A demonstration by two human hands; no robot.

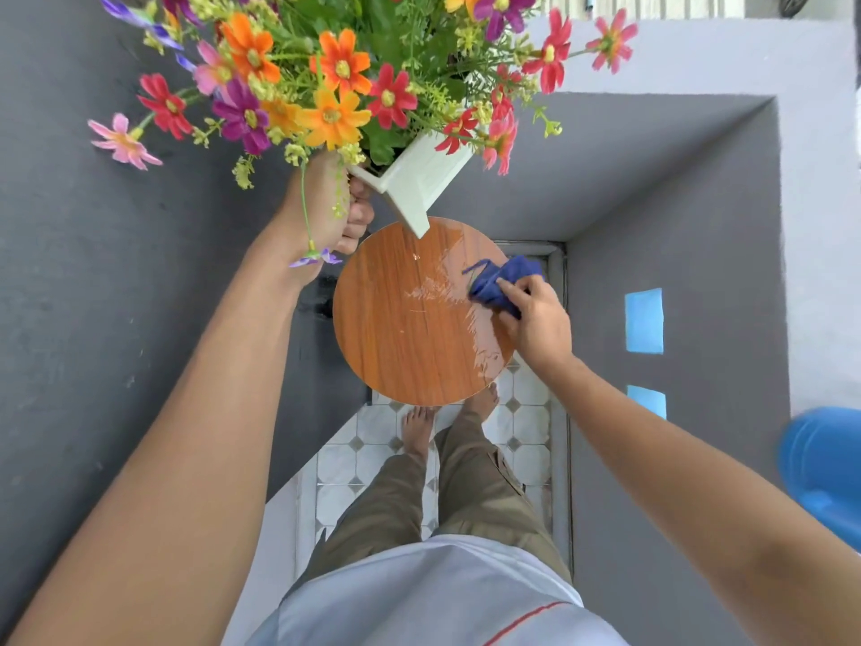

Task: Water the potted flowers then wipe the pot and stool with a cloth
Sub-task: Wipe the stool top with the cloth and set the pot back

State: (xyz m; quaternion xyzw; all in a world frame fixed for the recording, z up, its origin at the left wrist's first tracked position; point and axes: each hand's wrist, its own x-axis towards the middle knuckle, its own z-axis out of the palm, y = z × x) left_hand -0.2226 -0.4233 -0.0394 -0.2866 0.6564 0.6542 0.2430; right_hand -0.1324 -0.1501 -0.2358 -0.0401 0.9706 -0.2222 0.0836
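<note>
My left hand [335,207] grips the rim of a white square pot [414,184] and holds it lifted and tilted above the far edge of the round wooden stool [400,328]. Colourful flowers [326,86] spill out of the pot and hide much of it. My right hand [536,319] holds a crumpled blue cloth [498,282] and presses it onto the right side of the stool top. Wet streaks shine on the wood beside the cloth.
Grey walls close in on the left and right of a narrow tiled floor [354,463], where my bare feet [419,426] stand right behind the stool. A blue plastic container [824,468] sits at the right edge.
</note>
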